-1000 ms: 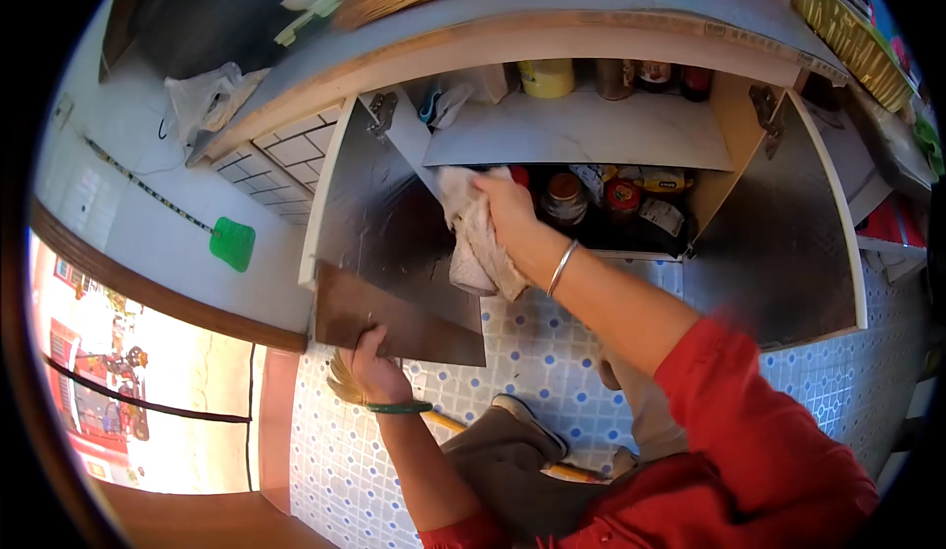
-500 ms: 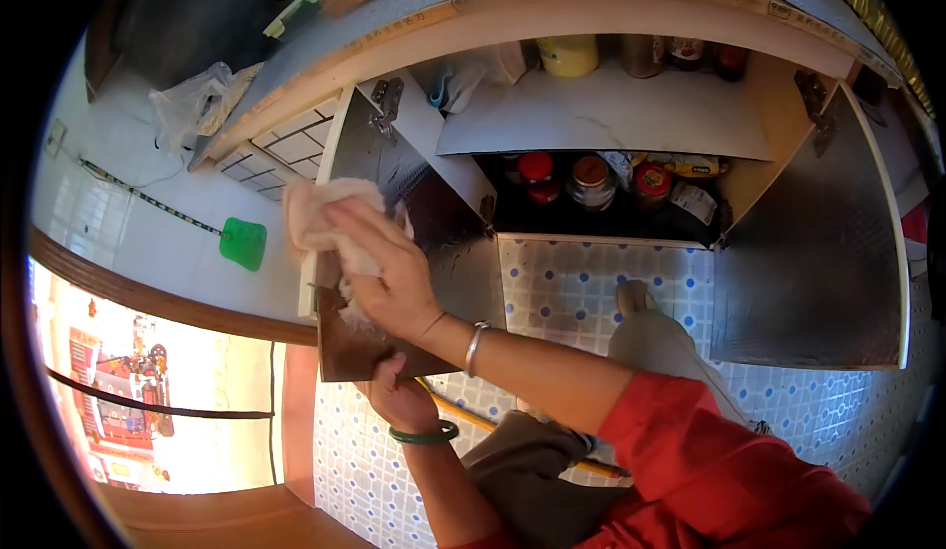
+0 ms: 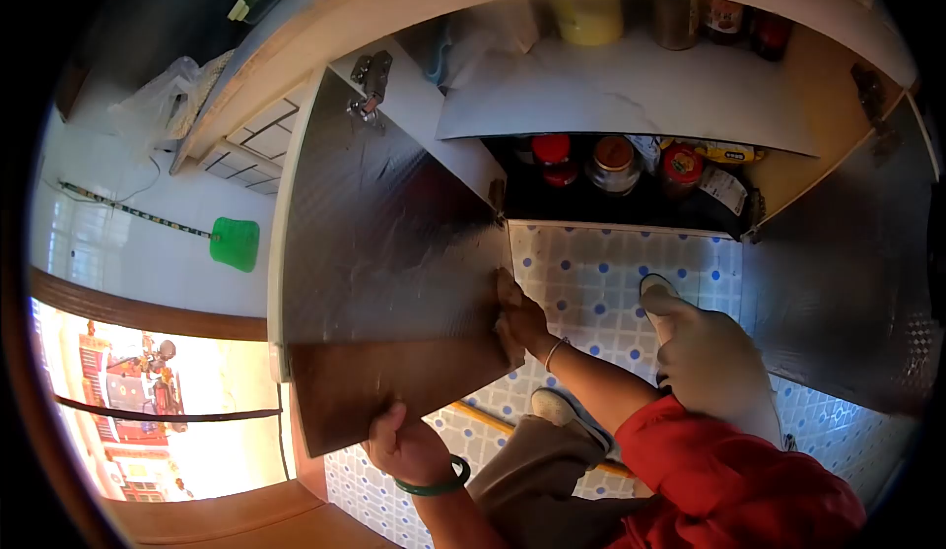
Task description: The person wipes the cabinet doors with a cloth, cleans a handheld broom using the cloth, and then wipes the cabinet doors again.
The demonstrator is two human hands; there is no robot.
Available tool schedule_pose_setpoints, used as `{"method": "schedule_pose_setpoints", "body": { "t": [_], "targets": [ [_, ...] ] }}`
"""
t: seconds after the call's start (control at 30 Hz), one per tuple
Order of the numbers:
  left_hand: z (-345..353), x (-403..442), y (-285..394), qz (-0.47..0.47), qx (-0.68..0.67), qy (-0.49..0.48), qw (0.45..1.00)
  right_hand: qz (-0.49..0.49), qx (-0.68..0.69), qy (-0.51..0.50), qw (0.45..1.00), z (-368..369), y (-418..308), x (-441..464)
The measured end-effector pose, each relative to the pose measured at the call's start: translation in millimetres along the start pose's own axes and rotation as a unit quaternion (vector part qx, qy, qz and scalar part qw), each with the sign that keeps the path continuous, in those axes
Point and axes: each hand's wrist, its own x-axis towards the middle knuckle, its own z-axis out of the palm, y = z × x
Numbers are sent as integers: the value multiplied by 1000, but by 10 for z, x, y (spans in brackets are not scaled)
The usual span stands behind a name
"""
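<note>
The left cabinet door (image 3: pixel 394 224) hangs open, its shiny lining facing me and a brown strip (image 3: pixel 404 381) along the bottom. At that door's lower edge is my left hand (image 3: pixel 409 446), wearing a green bangle. Its thumb shows on the inner face and the fingers are hidden behind. My right hand (image 3: pixel 522 317), with a silver bangle at the wrist, is closed at the door's hinge-side edge, near the lower corner. The pale cloth from the earlier frame does not show now, and what those fingers hold is hidden.
Jars (image 3: pixel 614 165) and packets stand on the dark cabinet floor, with bottles (image 3: pixel 724 19) on the shelf (image 3: pixel 631 105) above. The right cabinet door (image 3: pixel 847 273) is also open. A green fly swatter (image 3: pixel 235 243) hangs at left. A yellow stick (image 3: pixel 483 417) lies on the tiled floor.
My right hand has gone from the door's outer edge, where it pressed a pale cloth, down and right to the hinge-side edge. My left hand stays at the bottom edge. The view has shifted closer.
</note>
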Motion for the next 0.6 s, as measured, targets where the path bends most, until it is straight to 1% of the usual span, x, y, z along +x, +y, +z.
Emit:
{"method": "schedule_pose_setpoints", "body": {
  "t": [0.03,0.07,0.1,0.13,0.17,0.2,0.27,0.3,0.33,0.37,0.4,0.43,0.47,0.5,0.57,0.6],
  "targets": [
    [-4,9,6,2,1,-3,1000,58,35,7,998,12,-92,-3],
    [5,22,25,-38,-81,14,996,-43,-194,18,980,15,-9,91],
    [-3,25,29,-80,-162,30,983,-141,-411,29,900,15,24,150],
    [-84,34,-74,-63,-130,32,989,-138,-408,32,902,88,-32,163],
    [-171,38,-111,-64,-128,25,989,-113,-309,80,941,245,-80,181],
    [-181,57,-79,-86,-157,21,984,-88,-207,128,966,416,-199,168],
    [-45,80,73,-123,-208,14,970,-217,-89,56,971,757,-703,-112],
    [-21,66,75,-125,-210,11,970,-163,-184,-32,969,799,-1300,-498],
    [-27,43,71,-123,-216,12,968,-344,-142,19,928,933,-1575,-734],
    [-22,24,65,-121,-223,13,967,-514,-96,69,850,1027,-1750,-859],
    [11,-7,83,-122,-231,29,965,-518,-98,73,847,1020,-1884,-896],
    [85,-31,106,-123,-235,26,964,-567,-93,-7,819,1009,-1996,-895],
    [142,-67,139,-108,-203,42,972,-607,-88,-89,785,993,-2055,-860],
    [169,-98,179,-94,-168,60,979,-605,-90,-91,786,959,-2017,-738],
    [163,-89,189,-92,-154,84,980,-625,-156,-19,764,878,-1739,-255],
    [101,-79,141,-93,-194,61,975,-570,-120,19,812,868,-1463,91]
  ]
}}
